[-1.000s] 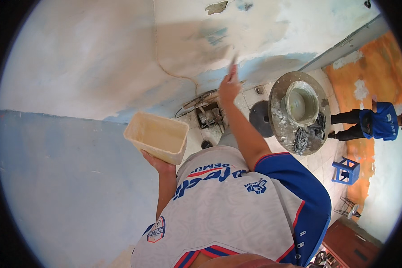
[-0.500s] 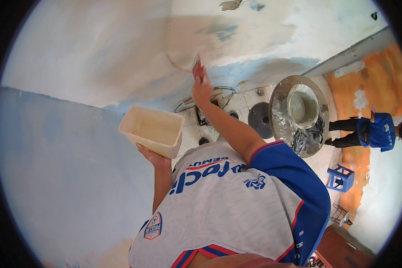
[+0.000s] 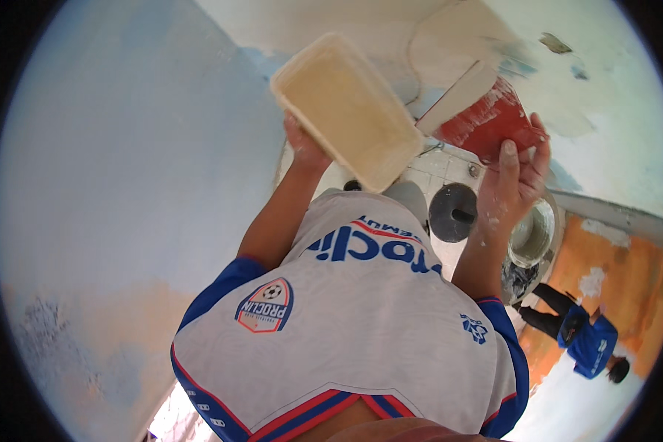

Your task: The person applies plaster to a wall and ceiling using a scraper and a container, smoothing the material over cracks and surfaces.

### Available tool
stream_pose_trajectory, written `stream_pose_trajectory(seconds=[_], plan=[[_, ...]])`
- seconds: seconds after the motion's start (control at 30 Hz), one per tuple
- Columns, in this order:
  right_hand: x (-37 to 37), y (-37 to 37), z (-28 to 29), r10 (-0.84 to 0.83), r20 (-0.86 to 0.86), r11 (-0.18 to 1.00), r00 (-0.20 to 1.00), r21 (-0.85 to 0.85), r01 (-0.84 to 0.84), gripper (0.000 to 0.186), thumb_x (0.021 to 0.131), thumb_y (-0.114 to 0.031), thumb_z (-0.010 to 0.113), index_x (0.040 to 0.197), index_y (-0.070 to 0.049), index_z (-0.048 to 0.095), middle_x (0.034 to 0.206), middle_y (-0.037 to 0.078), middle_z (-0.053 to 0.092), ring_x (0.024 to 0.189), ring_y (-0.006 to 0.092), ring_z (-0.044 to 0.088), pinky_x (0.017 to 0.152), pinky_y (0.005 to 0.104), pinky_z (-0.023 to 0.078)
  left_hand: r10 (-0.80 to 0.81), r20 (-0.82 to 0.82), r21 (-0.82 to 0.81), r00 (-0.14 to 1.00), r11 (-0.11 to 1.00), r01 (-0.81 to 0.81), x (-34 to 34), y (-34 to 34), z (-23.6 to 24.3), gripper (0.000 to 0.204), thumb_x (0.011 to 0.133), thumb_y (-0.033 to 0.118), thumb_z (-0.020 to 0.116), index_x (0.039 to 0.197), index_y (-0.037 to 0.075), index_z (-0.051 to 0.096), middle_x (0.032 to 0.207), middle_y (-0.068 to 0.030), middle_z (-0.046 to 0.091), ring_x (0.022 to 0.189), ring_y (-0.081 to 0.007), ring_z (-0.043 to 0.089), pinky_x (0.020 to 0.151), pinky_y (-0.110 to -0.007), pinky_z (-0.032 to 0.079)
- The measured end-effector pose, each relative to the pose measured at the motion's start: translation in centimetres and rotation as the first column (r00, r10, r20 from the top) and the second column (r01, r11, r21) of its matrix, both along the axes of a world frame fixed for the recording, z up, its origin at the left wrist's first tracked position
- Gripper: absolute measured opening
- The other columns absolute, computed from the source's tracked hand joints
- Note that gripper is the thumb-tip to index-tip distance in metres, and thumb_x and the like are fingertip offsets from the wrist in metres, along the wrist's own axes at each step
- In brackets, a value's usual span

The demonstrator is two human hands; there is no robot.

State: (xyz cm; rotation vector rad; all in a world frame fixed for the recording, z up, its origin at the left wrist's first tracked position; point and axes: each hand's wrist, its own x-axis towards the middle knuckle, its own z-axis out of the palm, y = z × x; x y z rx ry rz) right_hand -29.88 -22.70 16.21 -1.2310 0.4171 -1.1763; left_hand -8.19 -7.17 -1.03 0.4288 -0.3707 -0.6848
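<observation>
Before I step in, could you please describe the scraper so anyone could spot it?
From the white jersey, look up and right to the right grip. It holds the scraper: flat, red, widening toward a pale band, unlike the cream rectangular tub alongside.

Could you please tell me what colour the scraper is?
Mostly red, partly whitish; the scraper shows best in the head view.

Large blue lettering (image 3: 376, 247) marks the white, blue-sleeved fabric jersey (image 3: 361, 361); smaller lettering stands on its blue-and-orange, shield-shaped football badge (image 3: 265, 305).
</observation>
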Motion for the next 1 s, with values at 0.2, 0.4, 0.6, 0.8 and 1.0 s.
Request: stream_pose_trajectory(seconds=[0.2,0.4,0.6,0.8,1.0], plan=[[0.8,4.9,5.1,0.117,-0.207,0.963,0.971,-0.217,-0.162,0.047,0.098,0.005,0.057,0.143,0.004,0.044,0.123,0.023,0.067,0.111,0.021,0.067,0.098,0.0348,0.053,0.015,0.117,-0.049,0.993,0.999,-0.01,1.2,-2.2,1.2,0.081,0.096,0.067,0.046,0.155,0.011,0.036,0.15,-0.0105,0.049,0.134,-0.0294,0.052,0.11,-0.047,0.047],[2.6,5.6,7.4,-0.068,-0.56,0.656,0.826,-0.649,-0.385,0.034,0.094,0.004,0.063,0.128,0.002,0.065,0.12,0.017,0.071,0.105,0.0267,0.072,0.09,0.0326,0.056,0.011,0.207,-0.07,0.978,0.998,0.004,1.3,-2.5,1.3,0.082,0.096,0.068,0.047,0.154,0.011,0.036,0.149,-0.0107,0.05,0.134,-0.0292,0.053,0.11,-0.046,0.047],[4.6,6.3,5.8,0.041,-0.584,0.714,0.811,-0.551,-0.432,0.032,0.095,0.007,0.058,0.126,0.003,0.054,0.106,0.02,0.072,0.098,0.0287,0.074,0.082,0.032,0.056,0.019,0.263,-0.073,0.965,0.997,0.0,1.3,-1.8,1.7,0.083,0.095,0.068,0.048,0.154,0.01,0.037,0.148,-0.0109,0.05,0.133,-0.029,0.053,0.109,-0.046,0.047],[5.8,6.6,4.7,0.141,-0.593,0.73,0.793,-0.479,-0.488,0.028,0.096,0.009,0.055,0.121,0.003,0.045,0.096,0.022,0.07,0.087,0.0223,0.072,0.077,0.0296,0.055,0.066,0.298,-0.093,0.952,0.995,-0.04,1.8,-1.2,1.8,0.084,0.094,0.069,0.049,0.153,0.01,0.038,0.148,-0.0111,0.051,0.133,-0.0288,0.053,0.109,-0.046,0.048],[6.3,5.0,4.4,0.167,-0.609,0.715,0.776,-0.467,-0.52,0.027,0.097,0.009,0.054,0.121,0.002,0.044,0.096,0.02,0.07,0.086,0.0194,0.07,0.076,0.0284,0.054,0.115,0.315,-0.107,0.942,0.991,-0.085,2.4,-1.3,1.9,0.085,0.093,0.069,0.05,0.153,0.009,0.038,0.147,-0.0113,0.051,0.133,-0.0286,0.053,0.108,-0.046,0.048]])
